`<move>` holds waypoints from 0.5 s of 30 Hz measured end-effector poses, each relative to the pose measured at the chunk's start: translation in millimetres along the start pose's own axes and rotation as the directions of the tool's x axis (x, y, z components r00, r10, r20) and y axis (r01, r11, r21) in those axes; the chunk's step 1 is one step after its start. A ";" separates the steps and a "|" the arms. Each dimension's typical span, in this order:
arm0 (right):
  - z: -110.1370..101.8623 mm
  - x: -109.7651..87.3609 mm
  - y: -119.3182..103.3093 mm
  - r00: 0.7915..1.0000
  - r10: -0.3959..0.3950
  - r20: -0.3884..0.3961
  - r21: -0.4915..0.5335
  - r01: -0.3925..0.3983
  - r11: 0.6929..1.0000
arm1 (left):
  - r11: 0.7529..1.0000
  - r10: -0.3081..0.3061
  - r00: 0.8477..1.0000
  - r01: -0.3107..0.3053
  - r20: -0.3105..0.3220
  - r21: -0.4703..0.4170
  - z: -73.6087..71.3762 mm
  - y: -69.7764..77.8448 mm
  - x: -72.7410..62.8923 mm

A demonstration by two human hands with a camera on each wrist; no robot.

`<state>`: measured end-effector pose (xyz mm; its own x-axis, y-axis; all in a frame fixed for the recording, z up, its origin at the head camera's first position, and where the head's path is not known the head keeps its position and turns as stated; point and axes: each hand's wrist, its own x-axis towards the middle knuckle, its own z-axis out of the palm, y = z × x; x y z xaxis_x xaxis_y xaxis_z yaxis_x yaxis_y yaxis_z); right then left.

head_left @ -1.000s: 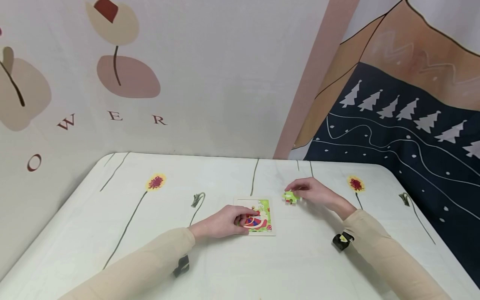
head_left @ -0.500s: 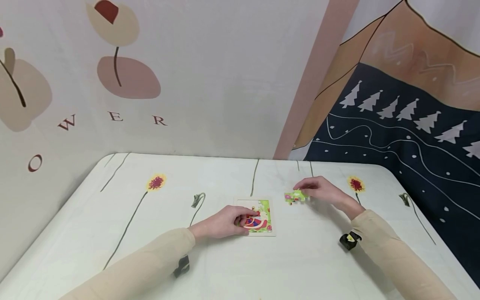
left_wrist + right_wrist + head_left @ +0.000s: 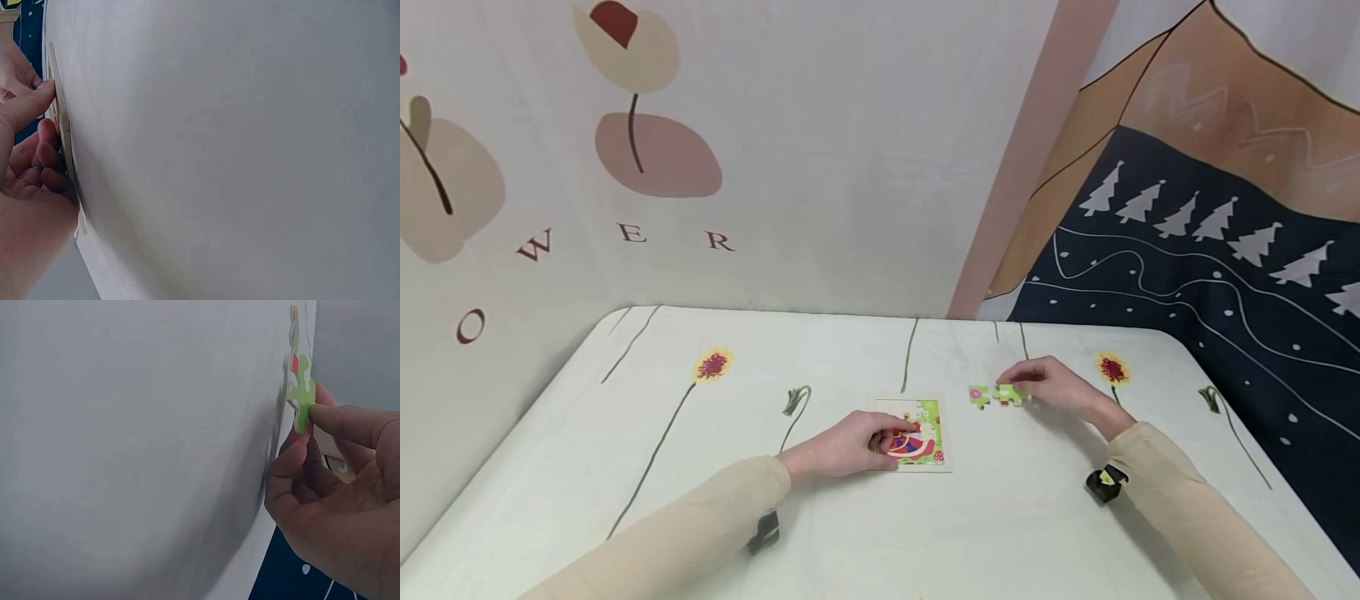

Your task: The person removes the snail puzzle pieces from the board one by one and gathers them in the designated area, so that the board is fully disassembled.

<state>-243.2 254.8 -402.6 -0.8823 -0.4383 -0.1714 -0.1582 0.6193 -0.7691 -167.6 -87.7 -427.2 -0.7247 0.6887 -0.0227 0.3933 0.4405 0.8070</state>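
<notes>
In the head view a square jigsaw puzzle board (image 3: pixel 930 412) with a pale frame lies flat, its picture showing red, blue and green. My left hand (image 3: pixel 850 442) rests across its left part, covering much of it, thumb at the near edge. The left wrist view shows this hand's fingertips down on the thin board (image 3: pixel 67 134). To the right, my right hand (image 3: pixel 1051 385) pinches a green puzzle piece (image 3: pixel 303 387) with a little red and white on it, between thumb and fingers. Left of that, a second puzzle piece (image 3: pixel 979 397), green with a pink spot, lies on the table.
A white cloth printed with flowers covers the table (image 3: pixel 880 533). Behind it hangs a pale printed wall cloth (image 3: pixel 850 167), and at the right a dark cloth with white trees (image 3: pixel 1150 275). Dark straps sit at both wrists.
My right hand has moved right with the green piece, drawing it away from the pink-spotted piece, which now lies apart with a gap between them. The left hand and board have stayed put.
</notes>
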 end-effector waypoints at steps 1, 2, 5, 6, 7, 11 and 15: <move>0.0 0.3 0.7 1.000 -0.004 -0.001 -0.004 0.004 1.000 | 1.000 0.002 1.000 -0.002 0.000 0.000 -0.1 -0.2 0.0; 0.1 0.6 1.2 1.000 -0.006 0.000 -0.006 0.006 1.000 | 1.000 0.004 1.000 -0.004 0.001 0.001 -0.1 -0.4 0.1; 0.6 1.7 2.7 1.000 -0.013 -0.004 -0.015 0.013 1.000 | 1.000 0.006 1.000 -0.006 0.001 0.000 0.0 -0.9 0.3; 0.9 2.0 2.9 1.000 -0.015 -0.005 -0.019 0.015 1.000 | 1.000 0.006 1.000 -0.006 0.000 -0.001 0.1 -1.1 0.3; 1.1 2.2 3.1 1.000 -0.018 -0.007 -0.021 0.018 1.000 | 1.000 0.005 1.000 -0.005 0.001 -0.001 0.3 -1.2 0.3; 1.8 2.7 2.7 0.999 -0.031 -0.012 -0.033 0.031 0.999 | 1.000 -0.001 1.000 0.001 0.000 0.001 0.5 -1.2 0.3; 2.9 2.6 1.5 0.999 -0.053 -0.013 -0.036 0.052 0.998 | 1.000 -0.003 1.000 0.003 -0.001 0.007 0.2 -0.9 0.5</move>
<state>-244.5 252.7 -406.0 -0.8787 -0.4614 -0.1225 -0.2198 0.6186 -0.7543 -168.2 -87.7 -428.0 -0.7260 0.6873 -0.0245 0.3955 0.4464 0.8027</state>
